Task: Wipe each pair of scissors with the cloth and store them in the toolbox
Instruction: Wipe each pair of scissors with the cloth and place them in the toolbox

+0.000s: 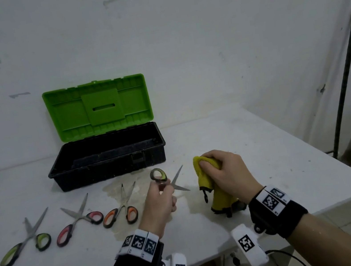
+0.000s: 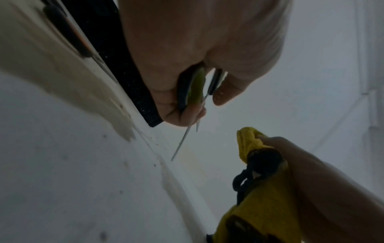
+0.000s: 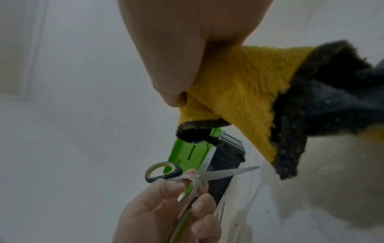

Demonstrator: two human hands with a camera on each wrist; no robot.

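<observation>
left hand [image 1: 161,202]: fingers grip green-handled scissors [image 1: 168,179], blades spread, lifted in front of toolbox
right hand [image 1: 223,175]: fingers clenched round yellow cloth [image 1: 215,192], right of held scissors, apart from blades
toolbox [image 1: 107,161]: on counter [image 1: 253,142], lid up
spare scissors: green pair [image 1: 24,239], pink pair [image 1: 78,219], orange pair [image 1: 121,209] in a row on counter, in front of toolbox
</observation>
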